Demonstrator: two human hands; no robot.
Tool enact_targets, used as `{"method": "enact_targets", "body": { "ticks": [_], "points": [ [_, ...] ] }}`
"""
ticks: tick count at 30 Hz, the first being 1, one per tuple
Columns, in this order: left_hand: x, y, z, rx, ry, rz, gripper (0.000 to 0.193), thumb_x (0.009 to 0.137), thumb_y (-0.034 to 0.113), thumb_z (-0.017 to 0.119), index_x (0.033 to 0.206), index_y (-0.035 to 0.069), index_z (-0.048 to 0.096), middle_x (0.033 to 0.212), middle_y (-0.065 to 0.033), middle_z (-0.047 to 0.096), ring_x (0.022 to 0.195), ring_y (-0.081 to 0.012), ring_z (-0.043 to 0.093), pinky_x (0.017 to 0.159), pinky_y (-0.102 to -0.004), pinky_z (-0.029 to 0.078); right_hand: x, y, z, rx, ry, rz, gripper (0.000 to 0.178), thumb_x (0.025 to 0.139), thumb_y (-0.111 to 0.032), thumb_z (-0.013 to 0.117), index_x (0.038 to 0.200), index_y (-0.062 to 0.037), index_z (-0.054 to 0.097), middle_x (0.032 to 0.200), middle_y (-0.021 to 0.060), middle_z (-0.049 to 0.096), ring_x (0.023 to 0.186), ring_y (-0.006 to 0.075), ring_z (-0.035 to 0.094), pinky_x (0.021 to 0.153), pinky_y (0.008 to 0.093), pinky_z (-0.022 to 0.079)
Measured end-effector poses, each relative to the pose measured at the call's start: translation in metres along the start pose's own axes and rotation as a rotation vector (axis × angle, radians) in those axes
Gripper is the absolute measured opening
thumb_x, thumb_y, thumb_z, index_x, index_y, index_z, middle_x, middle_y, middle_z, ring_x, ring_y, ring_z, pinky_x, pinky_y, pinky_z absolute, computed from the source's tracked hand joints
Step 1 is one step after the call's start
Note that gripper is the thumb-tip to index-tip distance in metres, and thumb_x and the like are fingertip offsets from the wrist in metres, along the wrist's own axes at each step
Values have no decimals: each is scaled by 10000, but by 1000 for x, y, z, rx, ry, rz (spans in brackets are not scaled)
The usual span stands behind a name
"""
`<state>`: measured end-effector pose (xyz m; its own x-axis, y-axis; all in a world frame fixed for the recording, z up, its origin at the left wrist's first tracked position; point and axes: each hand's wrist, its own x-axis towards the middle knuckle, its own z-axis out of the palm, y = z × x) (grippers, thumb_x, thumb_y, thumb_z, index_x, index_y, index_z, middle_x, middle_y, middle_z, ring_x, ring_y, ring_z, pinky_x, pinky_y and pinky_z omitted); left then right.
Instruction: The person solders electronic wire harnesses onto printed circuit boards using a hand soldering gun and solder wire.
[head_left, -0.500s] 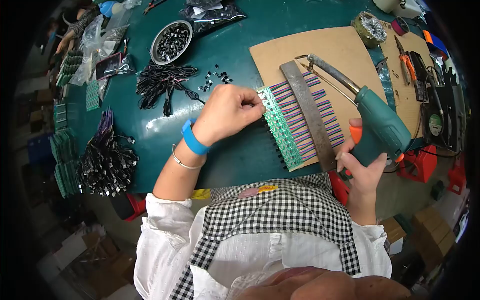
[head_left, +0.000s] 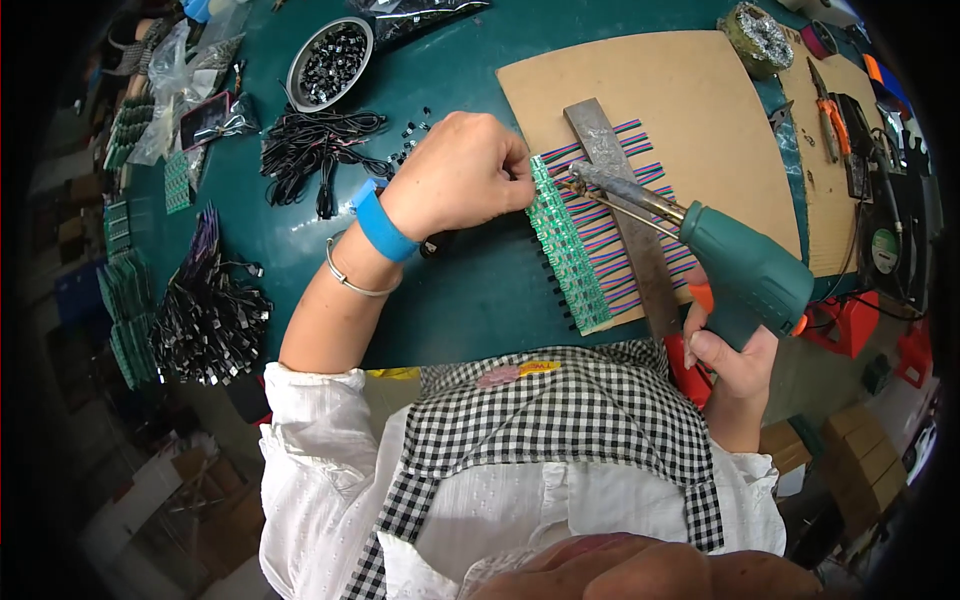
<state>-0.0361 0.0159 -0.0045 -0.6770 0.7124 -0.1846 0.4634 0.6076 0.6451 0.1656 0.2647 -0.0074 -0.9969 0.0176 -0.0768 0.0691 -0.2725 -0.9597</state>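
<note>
So the chunky dark-green plastic soldering gun (head_left: 750, 260) just swung leftward, its tip now near the left hand's (head_left: 465, 170) fingertips. I'd guess that puts heat where the striped wires (head_left: 590, 237) meet the long green circuit board (head_left: 570, 250), right beside those fingers. They're nearly closed at its far end; can't tell if they're gripping. Right hand (head_left: 735, 355) wraps the handle, flat grey metal bar (head_left: 625, 200) between the 2.

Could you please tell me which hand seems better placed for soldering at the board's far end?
Probably the right hand: it holds the soldering gun, with the tip near the far end of the board. The left hand is pinched at that end, and no tool shows in it.
</note>
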Motion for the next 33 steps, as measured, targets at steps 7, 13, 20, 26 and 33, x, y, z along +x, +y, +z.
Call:
{"method": "enact_targets", "body": {
  "ticks": [7, 13, 20, 26, 33],
  "points": [
    [5, -1, -5, -58, -48, 20, 120, 681, 84, 639, 699, -35, 644, 530, -111, 553, 468, -118, 518, 501, -265, 447, 2, 2, 0, -33, -10, 111, 462, 782, 33, 661, 1198, 78, 468, 1093, 176, 569, 630, 129, 573, 508, 232, 477],
    [5, 0, -7, -82, -92, -10, 123, 685, 90, 638, 702, -32, 640, 509, -93, 517, 458, -101, 481, 479, -257, 426, 5, 3, 1, -39, -17, 119, 404, 790, 26, 661, 1150, 67, 483, 986, 143, 576, 612, 124, 570, 506, 232, 475],
    [7, -1, -6, -64, -72, 19, 134, 695, 102, 639, 696, -32, 633, 507, -89, 507, 457, -99, 470, 476, -258, 420, 3, 6, -7, -57, -29, 157, 420, 792, -1, 671, 1150, 84, 469, 973, 147, 576, 591, 129, 570, 491, 233, 481],
    [5, -2, -5, -53, -67, 3, 139, 702, 100, 642, 700, -39, 631, 518, -89, 519, 467, -100, 477, 481, -259, 423, 8, -1, 2, -27, 100, 93, 567, 770, -121, 707, 1177, 144, 414, 1041, 201, 537, 528, 162, 551, 404, 251, 466],
    [4, -3, -2, -55, -65, -6, 140, 712, 107, 652, 715, -33, 644, 546, -97, 566, 479, -109, 512, 491, -261, 438, 4, -3, 2, -37, 80, 93, 569, 766, -121, 709, 1170, 153, 418, 1070, 207, 528, 525, 162, 548, 400, 250, 456]
  ]
}}
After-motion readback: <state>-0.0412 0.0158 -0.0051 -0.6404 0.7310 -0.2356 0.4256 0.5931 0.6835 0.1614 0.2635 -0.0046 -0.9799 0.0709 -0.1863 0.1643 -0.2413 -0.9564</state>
